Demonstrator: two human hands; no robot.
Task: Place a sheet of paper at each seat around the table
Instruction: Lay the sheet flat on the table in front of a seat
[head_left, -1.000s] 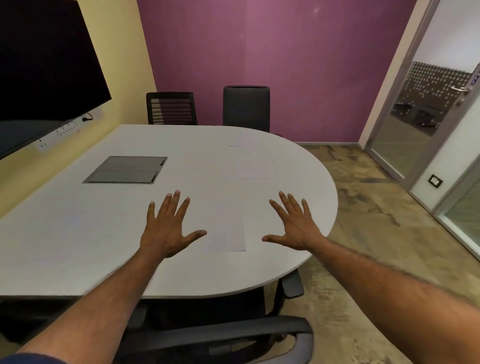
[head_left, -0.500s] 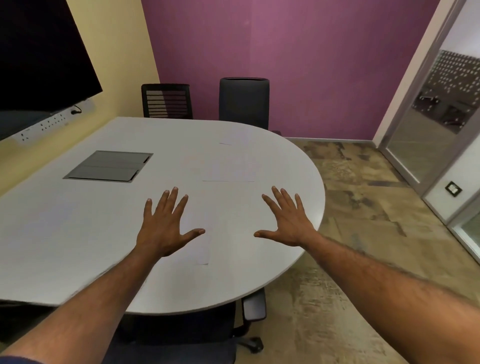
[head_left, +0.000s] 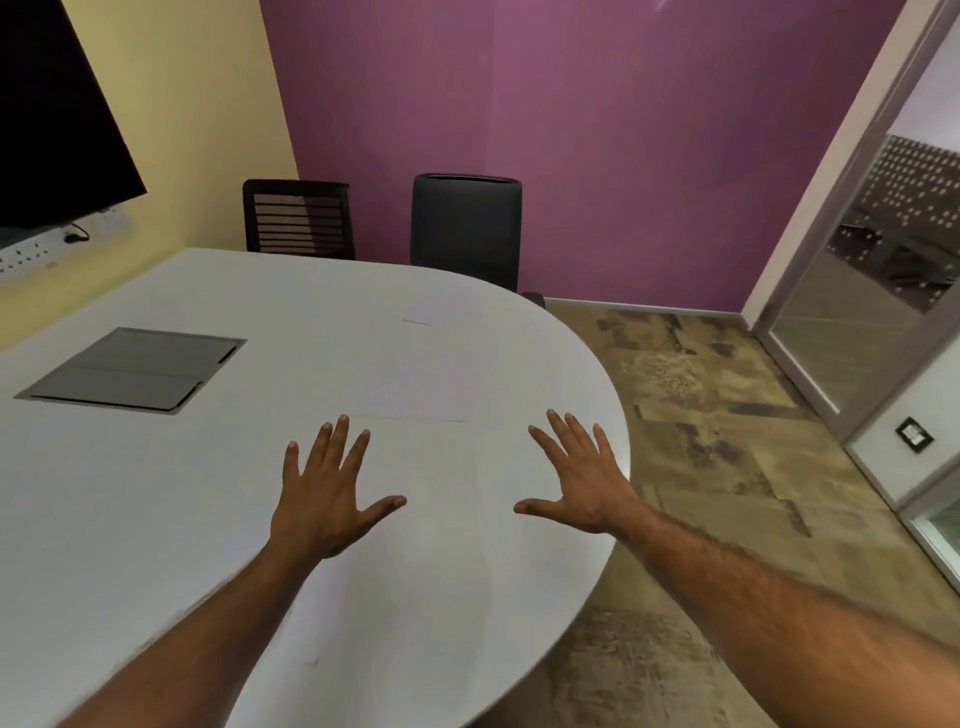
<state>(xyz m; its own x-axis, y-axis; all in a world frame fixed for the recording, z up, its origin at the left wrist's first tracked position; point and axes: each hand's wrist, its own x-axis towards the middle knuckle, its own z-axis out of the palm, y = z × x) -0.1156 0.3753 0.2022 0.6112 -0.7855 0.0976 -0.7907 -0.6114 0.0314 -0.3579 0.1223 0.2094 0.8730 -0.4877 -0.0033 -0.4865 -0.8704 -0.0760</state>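
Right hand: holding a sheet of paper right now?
No. The right hand is spread open, fingers splayed, palm down over the table, with nothing gripped in it.

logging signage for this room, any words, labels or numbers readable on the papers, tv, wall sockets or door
None can be read.
Papers: white, any print too faint to see.
TV: dark, no logo visible.
Socket strip: markings too small.
Wall switch: no legible label.
Glass door: only a dot pattern, no letters.

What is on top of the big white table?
On the table: a grey panel, faint paper sheets, and both open hands above. What lies beneath them is hidden.
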